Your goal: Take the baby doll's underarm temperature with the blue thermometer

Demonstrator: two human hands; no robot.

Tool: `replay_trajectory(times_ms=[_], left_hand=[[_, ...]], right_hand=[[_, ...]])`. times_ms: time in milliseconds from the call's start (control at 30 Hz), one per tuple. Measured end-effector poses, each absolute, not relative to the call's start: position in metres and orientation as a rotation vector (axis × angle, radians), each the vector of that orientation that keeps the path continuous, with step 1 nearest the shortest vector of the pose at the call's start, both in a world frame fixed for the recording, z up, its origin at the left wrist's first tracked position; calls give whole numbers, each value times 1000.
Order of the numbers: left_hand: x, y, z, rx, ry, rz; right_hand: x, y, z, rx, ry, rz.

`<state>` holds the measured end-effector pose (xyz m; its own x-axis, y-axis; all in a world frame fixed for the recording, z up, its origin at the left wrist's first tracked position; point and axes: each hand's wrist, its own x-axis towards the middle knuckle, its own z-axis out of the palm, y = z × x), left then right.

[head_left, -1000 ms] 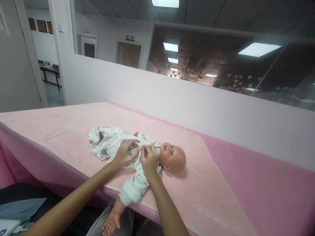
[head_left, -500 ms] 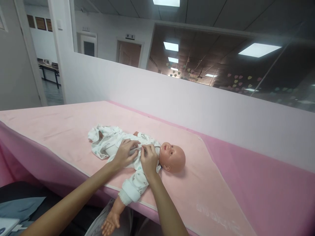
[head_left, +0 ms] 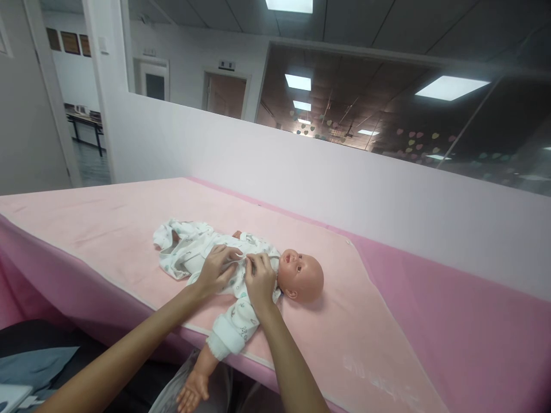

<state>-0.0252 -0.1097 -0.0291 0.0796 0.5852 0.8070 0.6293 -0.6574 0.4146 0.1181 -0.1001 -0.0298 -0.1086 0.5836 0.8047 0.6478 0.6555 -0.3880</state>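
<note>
A baby doll [head_left: 303,278] lies on its back across the table, head to the right, its nearer arm hanging over the front edge. It wears a white printed baby outfit [head_left: 235,327]. Over the chest, my left hand [head_left: 217,268] pinches a strip of the outfit's front between curled fingers. Close beside it, nearer the doll's neck, my right hand [head_left: 260,281] also has its fingertips closed on the cloth. A thin white stretch of fabric runs between the two hands. Whether it is a tie or a folded edge I cannot make out.
The table carries a pale pink cover [head_left: 107,223] over a darker pink cloth [head_left: 451,298]. A white wall [head_left: 301,172] with a window stands behind it. Below the front edge is a grey-white bundle [head_left: 221,384]; a white object [head_left: 15,397] is at lower left.
My left fingers have shifted slightly, and the white fabric between my hands sits differently. The doll stays in place.
</note>
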Motion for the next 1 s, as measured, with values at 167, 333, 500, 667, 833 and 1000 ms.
replay_trajectory(times_ms=[167, 333, 500, 667, 833, 1000], left_hand=[[-27, -110, -30, -2300, -1265, -1688], [-27, -109, -30, -2325, -1247, -1674], [-24, -110, -27, -2317, -1248, -1644], [-22, -111, -25, -2299, -1211, -1650], [-22, -110, -28, -2268, -1222, -1665], [-22, -111, -28, -2246, -1220, -1679]], right_hand=[[118, -99, -31, -982, -1793, -79], [118, -100, -31, -979, -1783, -70], [118, -100, -30, -977, -1757, -62], [118, -101, -30, -984, -1759, -71], [118, -101, -30, -991, -1763, -82], [118, -102, -29, -960, -1752, -87]])
